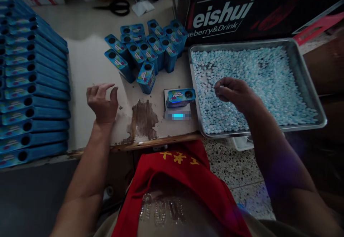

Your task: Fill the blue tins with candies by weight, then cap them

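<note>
My right hand [233,92] hovers over a metal tray [321,110] of small pale-blue and white candies [268,83]. Its thumb and fingers are pinched together, and whatever they may hold is hidden. To the left of the tray, a blue candy box [177,95] lies on a small digital scale [168,116] with a lit display. Dark round openings show in the box tops. My left hand [101,101] rests at the bare tabletop, thumb and fingers curved apart with nothing between them. Beyond it stands a loose cluster of blue boxes [146,74].
Long rows of blue boxes [34,101] fill the table's left side. Black scissors [119,8] lie at the back. Behind the tray stands a dark printed carton [258,18]. The worn wooden table edge [150,142] runs before my red apron [172,158].
</note>
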The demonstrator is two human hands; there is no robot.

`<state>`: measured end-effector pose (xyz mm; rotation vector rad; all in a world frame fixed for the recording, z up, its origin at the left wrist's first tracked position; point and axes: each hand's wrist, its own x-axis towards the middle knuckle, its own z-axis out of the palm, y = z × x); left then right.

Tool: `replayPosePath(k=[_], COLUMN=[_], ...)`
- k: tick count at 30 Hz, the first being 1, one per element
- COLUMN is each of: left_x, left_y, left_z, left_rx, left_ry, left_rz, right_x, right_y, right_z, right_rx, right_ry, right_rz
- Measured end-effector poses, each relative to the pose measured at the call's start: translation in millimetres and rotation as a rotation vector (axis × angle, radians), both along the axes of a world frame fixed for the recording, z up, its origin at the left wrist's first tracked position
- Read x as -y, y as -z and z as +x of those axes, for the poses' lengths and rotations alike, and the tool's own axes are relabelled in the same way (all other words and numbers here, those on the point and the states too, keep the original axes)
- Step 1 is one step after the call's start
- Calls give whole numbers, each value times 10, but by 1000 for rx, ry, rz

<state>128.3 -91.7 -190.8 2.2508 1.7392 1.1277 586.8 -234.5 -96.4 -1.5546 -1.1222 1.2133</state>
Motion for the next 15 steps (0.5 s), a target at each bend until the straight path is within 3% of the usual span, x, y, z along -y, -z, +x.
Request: replayPosePath(k=[6, 12, 15], left_x=[65, 4, -25], left_y=[-10, 41, 50], left_z=[199, 177, 157], left_rx=[-71, -81, -60], left_ry=[169, 187, 171], left_rz=[-14, -7, -32], right_x=[-143, -364, -407], right_y=[-299, -464, -490], right_z=[-315, -560, -592], right_rx=[-117, 212, 228], right_ry=[-204, -308, -348], right_rz=[92, 144, 125])
